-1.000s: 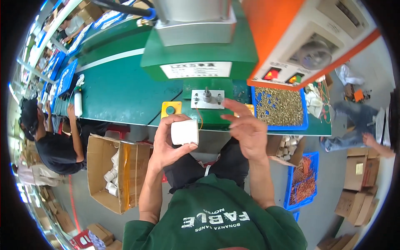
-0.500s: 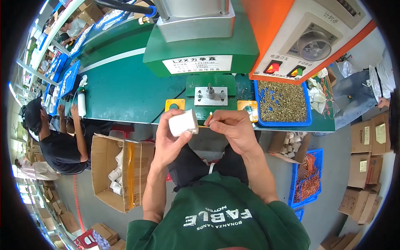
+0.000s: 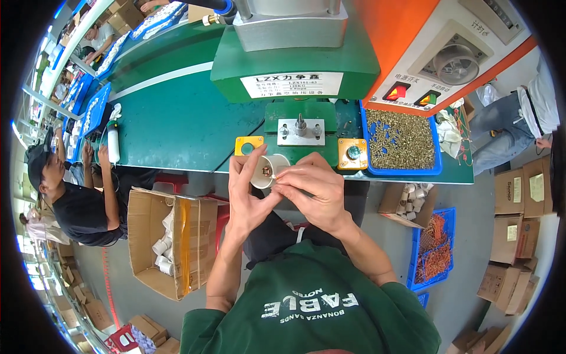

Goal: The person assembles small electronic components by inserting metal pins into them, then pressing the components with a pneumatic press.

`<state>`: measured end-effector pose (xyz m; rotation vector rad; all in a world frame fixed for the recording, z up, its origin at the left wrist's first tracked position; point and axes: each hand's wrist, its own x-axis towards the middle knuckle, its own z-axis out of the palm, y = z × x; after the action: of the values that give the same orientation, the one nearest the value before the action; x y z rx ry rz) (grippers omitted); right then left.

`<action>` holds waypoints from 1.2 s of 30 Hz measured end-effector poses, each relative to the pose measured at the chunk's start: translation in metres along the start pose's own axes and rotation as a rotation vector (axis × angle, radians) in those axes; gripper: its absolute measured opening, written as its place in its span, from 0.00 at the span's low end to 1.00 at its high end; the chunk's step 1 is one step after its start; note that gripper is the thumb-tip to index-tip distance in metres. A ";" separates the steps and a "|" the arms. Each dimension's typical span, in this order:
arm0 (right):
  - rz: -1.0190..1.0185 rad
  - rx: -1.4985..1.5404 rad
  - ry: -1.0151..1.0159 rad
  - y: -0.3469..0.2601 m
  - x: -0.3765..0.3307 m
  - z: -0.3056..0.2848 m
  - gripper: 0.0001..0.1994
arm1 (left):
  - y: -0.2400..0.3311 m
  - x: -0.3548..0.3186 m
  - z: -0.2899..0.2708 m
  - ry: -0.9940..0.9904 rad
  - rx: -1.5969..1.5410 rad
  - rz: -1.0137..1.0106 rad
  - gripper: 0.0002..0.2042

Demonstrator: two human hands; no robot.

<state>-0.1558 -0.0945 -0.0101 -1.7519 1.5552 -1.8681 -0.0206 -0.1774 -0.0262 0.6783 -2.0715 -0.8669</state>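
Observation:
My left hand [image 3: 246, 192] is wrapped round a hollow white cylindrical cup [image 3: 282, 161], its open end turned up toward me. Copper-coloured metal [image 3: 267, 171] shows inside the cup. The fingers of my right hand [image 3: 315, 192] are pinched together at the cup's rim; what they grip, if anything, is hidden. Just beyond both hands stands a green press [image 3: 295, 56] with a metal fixture block [image 3: 300, 134] and an upright pin [image 3: 300, 121] on it.
Yellow button boxes [image 3: 352, 154] flank the fixture. A blue tray [image 3: 436, 171] of small brass parts sits at the right. Below are a carton [image 3: 200, 248] of white cups, a smaller carton [image 3: 389, 207] and a blue crate [image 3: 415, 286] of copper-coloured parts. A co-worker [image 3: 82, 209] sits left.
The cup has turned from lying sideways to showing its open end. My right hand has moved left to the cup's rim, and the small reddish piece it pinched no longer shows between its fingers.

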 end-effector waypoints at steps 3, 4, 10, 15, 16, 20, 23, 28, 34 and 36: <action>-0.043 -0.028 0.009 -0.001 0.002 0.000 0.09 | -0.002 -0.005 0.010 0.045 -0.271 -0.024 0.35; -0.060 -0.049 0.011 -0.001 0.002 0.000 0.09 | -0.006 -0.006 0.010 0.010 -0.247 0.017 0.34; -0.109 -0.109 -0.046 0.000 0.000 -0.002 0.10 | 0.004 -0.003 0.019 -0.021 -0.143 0.065 0.33; -0.066 -0.181 0.076 0.004 0.000 -0.020 0.10 | -0.010 0.015 0.023 0.056 -0.502 -0.360 0.22; -0.031 -0.185 0.112 0.009 -0.005 -0.027 0.10 | -0.008 0.022 0.022 0.115 -0.817 -0.497 0.21; 0.309 -0.099 0.382 0.038 -0.028 -0.065 0.04 | -0.020 0.063 0.021 0.147 -1.031 -0.570 0.20; 0.365 -0.072 0.501 0.068 -0.047 -0.087 0.03 | -0.031 0.087 0.022 0.070 -1.138 -0.597 0.14; 0.442 -0.293 0.522 0.083 -0.055 -0.112 0.05 | -0.028 0.102 0.034 -0.051 -1.068 -0.595 0.19; 0.349 -0.531 0.519 0.103 -0.058 -0.123 0.06 | -0.018 0.112 0.045 -0.062 -1.084 -0.564 0.15; 0.343 -0.563 0.529 0.105 -0.060 -0.123 0.06 | -0.017 0.114 0.047 -0.081 -1.049 -0.537 0.16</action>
<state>-0.2901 -0.0319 -0.0992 -1.0441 2.5856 -1.9230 -0.1193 -0.2517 -0.0099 0.5814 -1.1864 -2.0698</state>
